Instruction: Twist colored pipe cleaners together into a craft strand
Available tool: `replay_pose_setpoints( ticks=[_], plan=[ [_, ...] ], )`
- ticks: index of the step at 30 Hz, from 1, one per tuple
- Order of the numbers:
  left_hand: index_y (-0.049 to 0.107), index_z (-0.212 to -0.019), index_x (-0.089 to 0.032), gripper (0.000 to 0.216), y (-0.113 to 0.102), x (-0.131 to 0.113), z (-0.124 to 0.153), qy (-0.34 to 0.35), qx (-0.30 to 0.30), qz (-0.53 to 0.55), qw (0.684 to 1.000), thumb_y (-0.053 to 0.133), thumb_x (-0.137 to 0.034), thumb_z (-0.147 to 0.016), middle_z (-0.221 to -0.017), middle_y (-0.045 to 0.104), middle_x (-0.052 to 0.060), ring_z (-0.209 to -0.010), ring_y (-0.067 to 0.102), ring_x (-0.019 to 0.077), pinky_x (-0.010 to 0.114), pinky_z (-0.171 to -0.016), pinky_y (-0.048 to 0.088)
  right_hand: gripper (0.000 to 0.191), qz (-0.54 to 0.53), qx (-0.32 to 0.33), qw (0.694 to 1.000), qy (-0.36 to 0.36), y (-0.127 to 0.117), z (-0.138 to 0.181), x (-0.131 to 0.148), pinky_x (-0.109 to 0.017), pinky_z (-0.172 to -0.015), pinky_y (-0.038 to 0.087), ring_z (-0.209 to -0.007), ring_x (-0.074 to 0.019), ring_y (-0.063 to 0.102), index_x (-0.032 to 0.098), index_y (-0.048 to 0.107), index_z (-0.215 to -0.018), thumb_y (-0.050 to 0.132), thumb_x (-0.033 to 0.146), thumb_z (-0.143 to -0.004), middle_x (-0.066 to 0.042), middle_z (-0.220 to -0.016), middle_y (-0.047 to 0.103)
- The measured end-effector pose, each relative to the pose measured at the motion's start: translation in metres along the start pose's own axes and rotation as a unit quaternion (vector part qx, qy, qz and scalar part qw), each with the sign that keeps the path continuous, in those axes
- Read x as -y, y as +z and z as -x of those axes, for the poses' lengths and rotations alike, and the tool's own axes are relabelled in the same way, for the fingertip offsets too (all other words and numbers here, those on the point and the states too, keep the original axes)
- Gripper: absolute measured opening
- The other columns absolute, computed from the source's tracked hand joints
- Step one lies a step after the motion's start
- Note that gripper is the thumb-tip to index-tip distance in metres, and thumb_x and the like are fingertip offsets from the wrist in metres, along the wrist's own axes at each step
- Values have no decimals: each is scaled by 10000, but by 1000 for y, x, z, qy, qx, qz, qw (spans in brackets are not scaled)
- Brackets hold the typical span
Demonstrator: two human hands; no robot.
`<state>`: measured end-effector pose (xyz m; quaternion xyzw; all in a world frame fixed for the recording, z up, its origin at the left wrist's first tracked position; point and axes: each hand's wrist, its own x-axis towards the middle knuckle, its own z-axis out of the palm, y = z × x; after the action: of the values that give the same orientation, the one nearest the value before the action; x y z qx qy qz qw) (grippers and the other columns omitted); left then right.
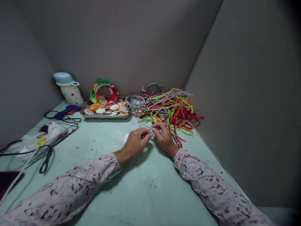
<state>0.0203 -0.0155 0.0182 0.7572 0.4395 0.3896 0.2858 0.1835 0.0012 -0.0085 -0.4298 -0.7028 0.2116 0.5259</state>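
Note:
My left hand (136,142) and my right hand (164,135) meet near the middle of a pale green table (145,188), fingertips pinched together on a small pale item I cannot make out. A whitish scrap (126,137) lies just behind my left hand. A heap of coloured pipe cleaners (171,108) lies right behind my right hand, its red strands reaching my wrist. Both arms wear pale floral sleeves.
A metal tray (105,115) of seashells with pipe-cleaner rings (103,91) stands at the back. Grey wire coils (136,101) lie beside it. A spotted white jug (69,89), a blue glue gun (68,110), black cables (47,157) and a plastic bag (37,141) occupy the left. Grey walls enclose the table.

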Motion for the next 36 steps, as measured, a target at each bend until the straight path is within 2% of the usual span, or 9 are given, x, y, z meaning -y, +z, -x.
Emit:
replay_pose_setpoints(
  ticks=[2, 6, 12, 18, 28, 36],
  plan=[
    [676, -816, -171, 230, 2, 2, -2, -37, 23, 56, 998, 511, -328, -843, -687, 636, -3, -630, 538, 129, 246, -588, 409, 76, 7, 0, 1000, -2, 0, 0, -1, -323, -760, 449, -821, -180, 570, 207, 564, -899, 522, 247, -849, -24, -846, 591],
    [707, -838, -144, 266, 3, 9, -6, -87, 18, 143, 986, 551, -355, -800, -739, 667, 26, -682, 563, 142, 250, -633, 426, 82, 25, 8, 1000, -9, 1, 2, -3, -332, -779, 451, -849, -186, 574, 209, 569, -910, 532, 240, -844, -30, -869, 607],
    [708, -797, -128, 256, 3, 9, -8, -144, 9, 208, 968, 607, -358, -747, -717, 647, 29, -671, 544, 134, 243, -641, 401, 81, 29, 8, 999, -17, 1, 3, -3, -330, -770, 456, -838, -185, 579, 207, 570, -909, 531, 245, -850, -29, -856, 610],
    [702, -776, -128, 238, 1, 5, -7, -193, 9, 230, 954, 604, -342, -737, -654, 604, 6, -592, 473, 107, 232, -572, 334, 73, 29, 7, 999, -24, 2, 3, -2, -312, -733, 460, -808, -177, 579, 208, 571, -899, 542, 243, -842, -24, -836, 611],
    [635, -659, -129, 238, 0, 6, -7, -218, 17, 267, 938, 622, -357, -728, -614, 553, -8, -538, 404, 83, 226, -520, 285, 61, 33, 9, 999, -37, 1, 3, 0, -303, -715, 459, -775, -169, 573, 202, 578, -877, 545, 228, -833, -20, -820, 606],
    [620, -650, -117, 246, 0, 7, -8, -252, 27, 337, 907, 672, -353, -698, -624, 545, 14, -519, 407, 76, 213, -474, 279, 60, 36, 14, 999, -38, 3, 4, -3, -325, -737, 467, -802, -182, 581, 212, 578, -878, 542, 235, -836, -23, -823, 610]
  ],
)
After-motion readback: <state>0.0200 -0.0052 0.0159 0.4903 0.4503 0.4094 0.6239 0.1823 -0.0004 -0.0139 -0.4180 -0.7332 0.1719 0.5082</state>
